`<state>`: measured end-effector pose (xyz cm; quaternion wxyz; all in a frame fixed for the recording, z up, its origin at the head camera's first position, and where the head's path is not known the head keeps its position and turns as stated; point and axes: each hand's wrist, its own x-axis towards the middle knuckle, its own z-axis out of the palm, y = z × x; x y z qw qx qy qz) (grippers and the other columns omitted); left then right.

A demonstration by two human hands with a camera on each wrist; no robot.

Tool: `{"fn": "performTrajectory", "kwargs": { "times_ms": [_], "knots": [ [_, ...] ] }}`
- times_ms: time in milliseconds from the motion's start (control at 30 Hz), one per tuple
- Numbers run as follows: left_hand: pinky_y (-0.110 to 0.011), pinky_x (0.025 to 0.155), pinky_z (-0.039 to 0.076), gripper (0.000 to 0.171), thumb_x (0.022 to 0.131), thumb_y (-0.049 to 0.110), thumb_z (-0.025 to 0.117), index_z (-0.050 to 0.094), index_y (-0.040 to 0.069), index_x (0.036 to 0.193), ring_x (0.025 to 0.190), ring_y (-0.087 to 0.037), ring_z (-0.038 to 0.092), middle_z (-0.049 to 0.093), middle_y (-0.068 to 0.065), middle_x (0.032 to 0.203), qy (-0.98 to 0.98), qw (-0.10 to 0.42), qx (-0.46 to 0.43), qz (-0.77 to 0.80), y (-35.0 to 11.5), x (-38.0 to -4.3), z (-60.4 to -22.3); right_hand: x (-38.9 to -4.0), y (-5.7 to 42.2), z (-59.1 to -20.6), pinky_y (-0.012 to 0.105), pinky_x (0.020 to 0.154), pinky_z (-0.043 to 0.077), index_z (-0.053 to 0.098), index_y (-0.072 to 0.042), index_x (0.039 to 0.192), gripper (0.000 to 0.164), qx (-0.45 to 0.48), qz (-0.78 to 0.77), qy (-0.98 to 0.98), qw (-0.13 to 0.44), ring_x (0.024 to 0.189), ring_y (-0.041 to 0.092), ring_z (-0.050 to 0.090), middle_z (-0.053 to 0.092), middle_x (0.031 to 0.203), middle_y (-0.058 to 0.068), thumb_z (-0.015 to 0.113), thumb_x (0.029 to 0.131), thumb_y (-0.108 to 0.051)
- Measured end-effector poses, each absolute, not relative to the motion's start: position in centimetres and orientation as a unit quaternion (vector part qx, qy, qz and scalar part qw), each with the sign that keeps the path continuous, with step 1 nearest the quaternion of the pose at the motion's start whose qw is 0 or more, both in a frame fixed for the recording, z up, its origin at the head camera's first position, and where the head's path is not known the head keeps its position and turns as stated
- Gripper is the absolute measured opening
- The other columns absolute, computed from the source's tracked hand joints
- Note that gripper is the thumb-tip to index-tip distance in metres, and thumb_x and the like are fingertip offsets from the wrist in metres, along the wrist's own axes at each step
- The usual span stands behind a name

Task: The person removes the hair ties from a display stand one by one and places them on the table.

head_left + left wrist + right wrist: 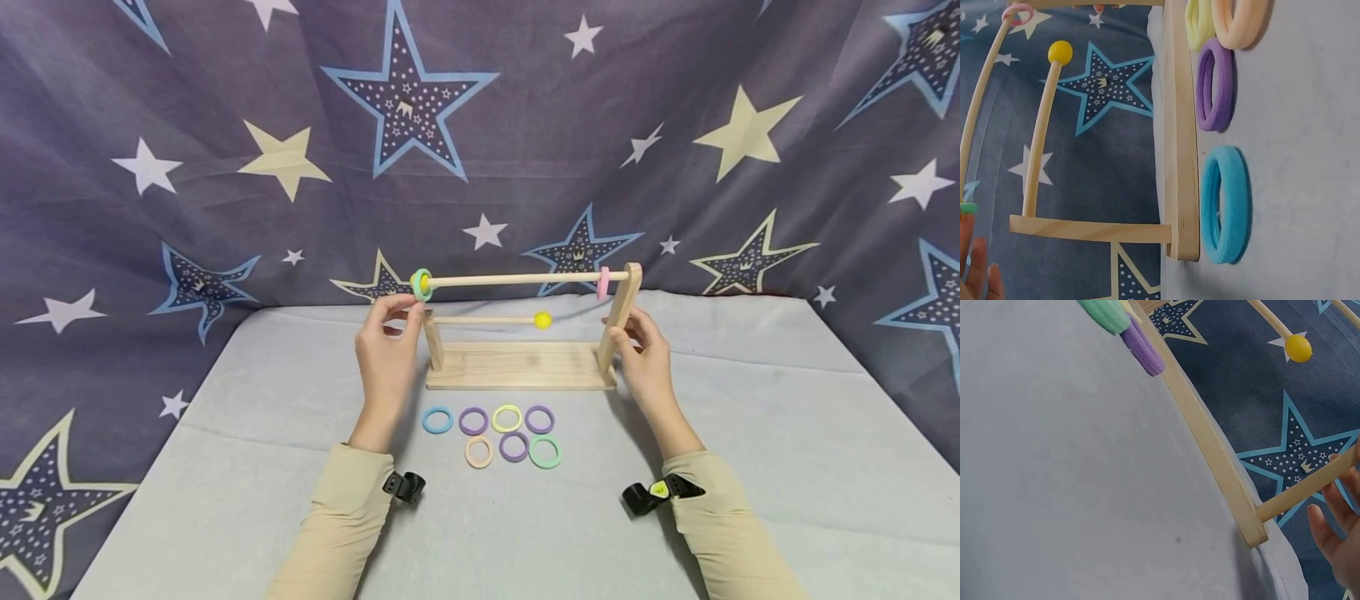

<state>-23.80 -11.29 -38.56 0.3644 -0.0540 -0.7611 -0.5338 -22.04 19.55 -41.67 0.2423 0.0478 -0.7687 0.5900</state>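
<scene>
My left hand point(388, 346) pinches a mint-green hair tie point(423, 298) between thumb and fingertips. That tie surrounds the yellow ball end of the upper rod point(517, 280) on a wooden stand point(517, 379). A pink hair tie point(603, 284) hangs on the same rod, close to the tall right post point(626, 300). My right hand point(647, 358) grips this post, thumb on the near side and fingers behind. In the left wrist view, only some left fingertips show beside the green tie point(969, 208). Right fingers point(1335, 506) appear around the post in the right wrist view.
Several loose hair ties lie in two rows before the stand, among them a blue one point(437, 420), a yellow one point(507, 418) and a peach one point(479, 452). A lower rod point(487, 320) with a yellow ball point(543, 320) extends from the short left post point(434, 343). Starry fabric point(480, 192) hangs behind.
</scene>
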Motion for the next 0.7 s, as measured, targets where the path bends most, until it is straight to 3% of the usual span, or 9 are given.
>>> {"fn": "performTrajectory", "kwargs": {
  "times_ms": [400,700],
  "knots": [
    [-0.03,0.072,0.045,0.014,0.092,0.013,0.072,0.07,0.004,0.102,0.086,-0.013,0.062,0.072,-0.006,0.099,-0.768,0.357,-0.049,-0.53,-11.9,-23.9,-38.4,-22.0,19.6,-41.7,0.013,0.073,0.046,0.055,0.01,0.128,0.034,0.049,0.59,-0.768,0.246,0.092,0.002,0.058,0.065,0.114,0.03,0.06,0.096,0.0],
    [-0.036,0.075,0.046,0.017,0.091,0.022,0.074,0.071,0.009,0.102,0.088,-0.018,0.064,0.072,-0.004,0.097,-0.782,0.357,-0.033,-0.51,-12.6,-23.5,-38.5,-22.0,19.5,-41.7,0.013,0.073,0.046,0.054,0.01,0.13,0.036,0.048,0.59,-0.769,0.242,0.093,0.004,0.057,0.065,0.114,0.03,0.06,0.096,-0.001]
  ]
}}
